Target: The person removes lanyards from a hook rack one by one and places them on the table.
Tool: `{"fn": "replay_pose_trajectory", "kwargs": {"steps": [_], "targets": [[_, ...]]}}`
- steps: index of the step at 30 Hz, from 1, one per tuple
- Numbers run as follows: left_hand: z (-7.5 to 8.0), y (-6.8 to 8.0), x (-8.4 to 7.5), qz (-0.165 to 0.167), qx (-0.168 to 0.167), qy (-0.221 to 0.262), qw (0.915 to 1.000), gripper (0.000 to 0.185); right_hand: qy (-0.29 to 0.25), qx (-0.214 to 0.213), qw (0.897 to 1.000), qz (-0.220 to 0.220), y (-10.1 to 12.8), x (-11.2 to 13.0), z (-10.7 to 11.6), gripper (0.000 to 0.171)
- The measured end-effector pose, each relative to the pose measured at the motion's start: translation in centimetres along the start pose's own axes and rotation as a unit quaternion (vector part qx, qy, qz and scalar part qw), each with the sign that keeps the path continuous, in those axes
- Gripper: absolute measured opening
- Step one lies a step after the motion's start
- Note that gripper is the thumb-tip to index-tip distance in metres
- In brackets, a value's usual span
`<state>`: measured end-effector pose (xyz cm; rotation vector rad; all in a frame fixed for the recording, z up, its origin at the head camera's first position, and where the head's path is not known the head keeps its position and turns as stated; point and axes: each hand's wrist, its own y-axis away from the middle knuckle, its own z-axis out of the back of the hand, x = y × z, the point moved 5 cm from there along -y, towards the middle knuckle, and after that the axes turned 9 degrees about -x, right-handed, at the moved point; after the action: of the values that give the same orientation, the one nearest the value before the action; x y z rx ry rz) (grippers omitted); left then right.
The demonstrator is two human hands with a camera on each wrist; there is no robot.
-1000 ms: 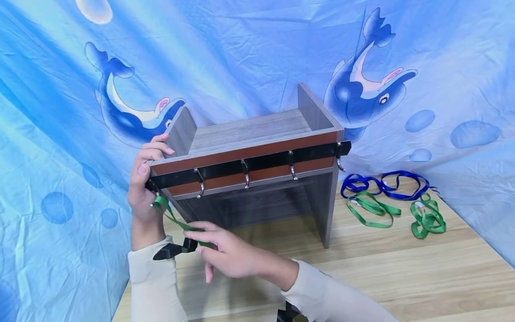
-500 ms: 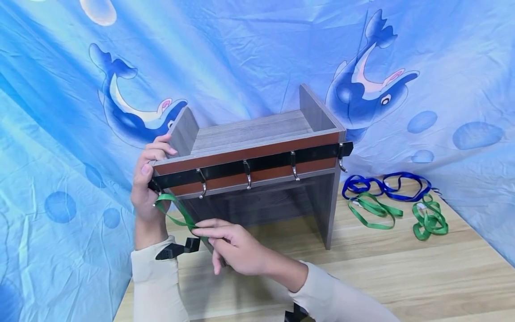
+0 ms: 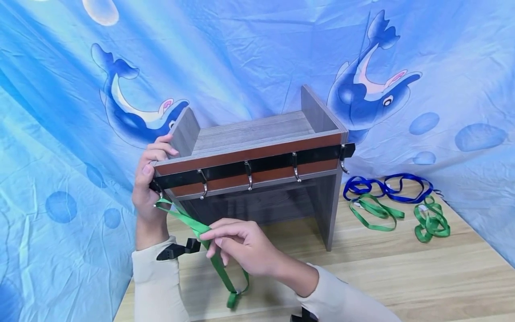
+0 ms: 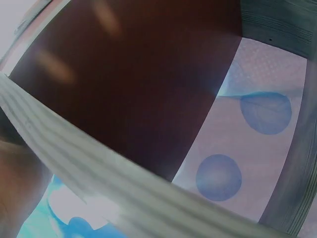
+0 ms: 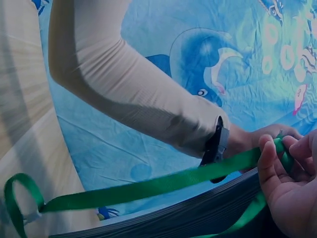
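Observation:
A small grey wooden shelf [image 3: 251, 127] stands in front, with a black hook rail [image 3: 221, 171] across its brown front strip. My left hand [image 3: 148, 185] grips the shelf's left end, the thumb at the front and the fingers over the side. From the leftmost hook, partly hidden by that hand, runs a green lanyard [image 3: 188, 218]. My right hand [image 3: 249, 246] pinches the strap below the hook. In the right wrist view the lanyard [image 5: 148, 187] passes between fingertips and thumb, its far end hanging in a loop.
On the wooden table [image 3: 382, 277], right of the shelf, lie a blue lanyard [image 3: 418, 197] and two green ones, a nearer loop [image 3: 380, 227] and a bundled one [image 3: 432, 223]. A blue dolphin-print cloth [image 3: 249, 53] hangs close behind and beside the table.
My right hand has moved rightward and slightly down from the hook. The green strap is drawn out straighter, and its loose end now hangs below. My left hand keeps its place on the shelf.

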<state>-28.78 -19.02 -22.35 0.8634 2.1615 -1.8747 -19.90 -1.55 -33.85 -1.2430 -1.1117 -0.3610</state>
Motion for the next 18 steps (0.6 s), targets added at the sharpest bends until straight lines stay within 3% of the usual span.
{"fn": "replay_pose_trajectory", "kwargs": {"steps": [18], "targets": [[-0.2,0.1,0.0,-0.005,0.008,0.007,0.9999,0.03,-0.014,0.014,0.999,0.043,1.0,3.5,-0.1,0.029]]}}
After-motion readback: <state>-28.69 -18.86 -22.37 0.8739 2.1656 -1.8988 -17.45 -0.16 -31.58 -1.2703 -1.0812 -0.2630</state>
